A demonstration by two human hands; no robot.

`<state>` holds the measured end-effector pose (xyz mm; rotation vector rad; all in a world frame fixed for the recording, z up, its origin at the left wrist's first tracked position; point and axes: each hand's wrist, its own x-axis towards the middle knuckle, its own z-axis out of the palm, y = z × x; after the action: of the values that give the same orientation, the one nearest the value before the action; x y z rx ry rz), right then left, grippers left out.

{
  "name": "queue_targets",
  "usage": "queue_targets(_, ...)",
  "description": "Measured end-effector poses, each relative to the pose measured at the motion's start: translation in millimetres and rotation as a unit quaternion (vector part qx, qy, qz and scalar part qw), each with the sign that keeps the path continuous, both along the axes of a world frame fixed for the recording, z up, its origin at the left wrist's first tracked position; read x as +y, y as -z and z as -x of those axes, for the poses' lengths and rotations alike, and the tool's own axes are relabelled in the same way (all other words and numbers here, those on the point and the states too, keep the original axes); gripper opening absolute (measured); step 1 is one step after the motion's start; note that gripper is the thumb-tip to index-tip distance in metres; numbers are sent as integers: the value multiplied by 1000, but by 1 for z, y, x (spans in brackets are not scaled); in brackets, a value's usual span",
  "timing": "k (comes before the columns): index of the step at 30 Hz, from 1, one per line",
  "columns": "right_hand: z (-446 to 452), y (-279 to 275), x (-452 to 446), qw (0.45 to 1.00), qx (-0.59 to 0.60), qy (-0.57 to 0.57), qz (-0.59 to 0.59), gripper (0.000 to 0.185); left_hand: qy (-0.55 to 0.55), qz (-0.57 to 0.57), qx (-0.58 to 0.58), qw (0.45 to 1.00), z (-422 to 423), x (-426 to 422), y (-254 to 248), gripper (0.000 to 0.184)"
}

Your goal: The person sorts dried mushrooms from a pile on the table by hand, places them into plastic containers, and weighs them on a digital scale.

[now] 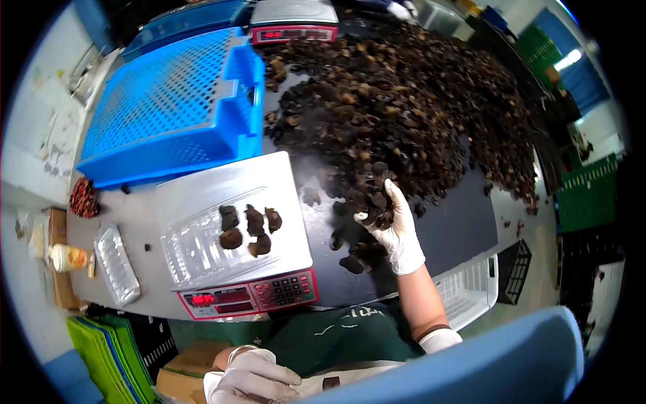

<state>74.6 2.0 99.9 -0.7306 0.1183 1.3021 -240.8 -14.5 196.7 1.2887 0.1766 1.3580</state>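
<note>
My right hand point(401, 236), in a white glove, is closed round a clump of dark mushrooms point(378, 202) at the near edge of a big pile point(397, 101). Its thumb lies along one side of the clump. My left hand point(259, 376), gloved too, rests low by my apron with its fingers extended and nothing visible in it. Left of centre is a weighing scale point(299, 236) with a red keypad and lit digits. On its plate lies a clear plastic tray point(195, 249) holding several dark mushrooms point(254, 221). A few loose mushrooms point(351, 264) lie between scale and right hand.
An upturned blue crate point(161, 101) stands behind the scale, and a second scale point(294, 32) is at the back. At left are another clear tray point(116, 264), a cup point(69, 258) and a red bundle point(84, 198). A white basket point(464, 296) sits below the table edge.
</note>
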Motion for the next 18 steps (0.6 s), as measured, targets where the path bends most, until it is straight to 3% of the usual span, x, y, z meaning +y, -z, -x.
queue_targets(2, 30, -20, 24, 988, -111, -96, -40, 44, -26, -7, 7, 1000, 10, -1, -3, 30)
queue_targets(4, 60, -41, 47, 942, -264, -188, -86, 36, -46, -15, 12, 999, 17, -2, -5, 30)
queue_targets(6, 86, -55, 67, 785, -550, -260, -118, 30, -59, -20, 12, 998, 23, -3, -6, 30)
queue_targets(8, 128, -59, 74, 823, -462, -286, -164, 27, -67, -22, 8, 997, 26, -3, -5, 31)
queue_targets(9, 139, -50, 86, 694, -641, -207, -255, 31, -70, -23, 6, 997, 27, -3, -5, 31)
queue_targets(10, 147, -38, 98, 522, -778, -114, -330, 35, -72, -23, 5, 997, 29, -3, -4, 31)
queue_targets(12, 170, -16, 101, 404, -835, -224, -301, 49, -75, -24, 2, 997, 31, -3, -3, 31)
queue_targets(14, 176, -13, 95, 329, -866, -217, -307, 53, -78, -26, 0, 997, 34, -2, -3, 31)
queue_targets(16, 172, -22, 94, 339, -858, -217, -318, 55, -83, -28, -2, 996, 36, -1, -2, 31)
queue_targets(18, 158, -34, 93, 480, -766, -250, -347, 53, -89, -28, -2, 996, 39, -1, -1, 31)
